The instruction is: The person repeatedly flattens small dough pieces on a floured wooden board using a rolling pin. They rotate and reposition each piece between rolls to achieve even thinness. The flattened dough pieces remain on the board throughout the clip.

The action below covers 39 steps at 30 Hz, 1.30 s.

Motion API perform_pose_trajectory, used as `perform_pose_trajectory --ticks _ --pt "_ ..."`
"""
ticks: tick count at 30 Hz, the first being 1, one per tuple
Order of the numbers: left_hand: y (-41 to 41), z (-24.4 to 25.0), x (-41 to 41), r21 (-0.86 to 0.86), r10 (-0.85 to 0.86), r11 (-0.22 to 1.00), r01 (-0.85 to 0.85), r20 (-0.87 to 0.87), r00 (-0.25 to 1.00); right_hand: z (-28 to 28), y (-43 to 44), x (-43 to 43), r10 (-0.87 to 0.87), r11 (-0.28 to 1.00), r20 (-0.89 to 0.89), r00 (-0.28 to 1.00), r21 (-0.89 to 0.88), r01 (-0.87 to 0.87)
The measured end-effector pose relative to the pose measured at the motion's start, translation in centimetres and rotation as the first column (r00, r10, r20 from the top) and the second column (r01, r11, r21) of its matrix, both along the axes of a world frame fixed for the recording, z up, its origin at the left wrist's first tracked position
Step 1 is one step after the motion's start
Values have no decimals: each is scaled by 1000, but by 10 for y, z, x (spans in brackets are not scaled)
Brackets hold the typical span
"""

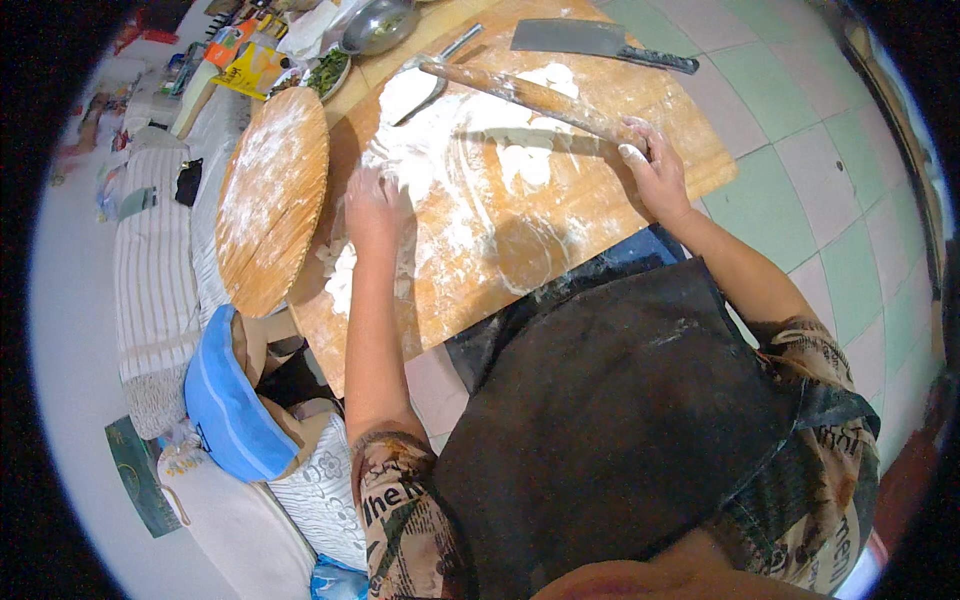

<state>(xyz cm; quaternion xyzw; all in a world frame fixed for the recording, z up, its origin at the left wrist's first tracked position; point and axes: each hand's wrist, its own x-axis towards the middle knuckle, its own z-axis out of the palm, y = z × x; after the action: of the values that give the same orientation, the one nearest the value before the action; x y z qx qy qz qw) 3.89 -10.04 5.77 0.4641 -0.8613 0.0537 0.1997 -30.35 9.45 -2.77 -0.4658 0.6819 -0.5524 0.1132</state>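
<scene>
My right hand (pixel 658 169) grips one end of a wooden rolling pin (pixel 525 94), which slants up and to the left above a floured wooden board (pixel 600 199). My left hand (pixel 373 206) is over the flour at the board's left side. Motion blur hides its fingers, so whether it holds anything cannot be told. White flour (pixel 427 161) is spread across the middle. Flat, pale pieces that look like dough (pixel 529 161) lie below the rolling pin, and more floury pieces (pixel 341 277) sit left of my left forearm.
A cleaver (pixel 570 37) lies at the board's far edge. A metal-handled scoop (pixel 431 97) rests at the flour heap. A round, floured wooden board (pixel 274 202) stands at the left, near a plate of greens (pixel 328 75) and a metal bowl (pixel 381 26). Tiled floor (pixel 761 187) lies right.
</scene>
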Motion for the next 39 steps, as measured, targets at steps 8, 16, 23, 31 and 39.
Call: perform_pose_trajectory --ticks 8,16,23,31,39 --pt "-2 -78 -101 334 -109 932 140 -110 988 11 -1 7 -34 999 35 999 21 33" --pt "94 -62 -124 109 -384 909 403 -161 909 12 1 5 -34 999 -65 997 34 37" --pt "97 -58 -63 258 -402 869 422 -128 907 2 -5 5 -21 997 -41 999 69 23" --pt "150 -50 12 335 -145 933 128 27 989 -1 -3 1 -12 996 -123 992 85 23" --pt "155 -61 -40 318 -159 933 169 -56 986 2 -3 5 23 993 -70 997 121 -14"
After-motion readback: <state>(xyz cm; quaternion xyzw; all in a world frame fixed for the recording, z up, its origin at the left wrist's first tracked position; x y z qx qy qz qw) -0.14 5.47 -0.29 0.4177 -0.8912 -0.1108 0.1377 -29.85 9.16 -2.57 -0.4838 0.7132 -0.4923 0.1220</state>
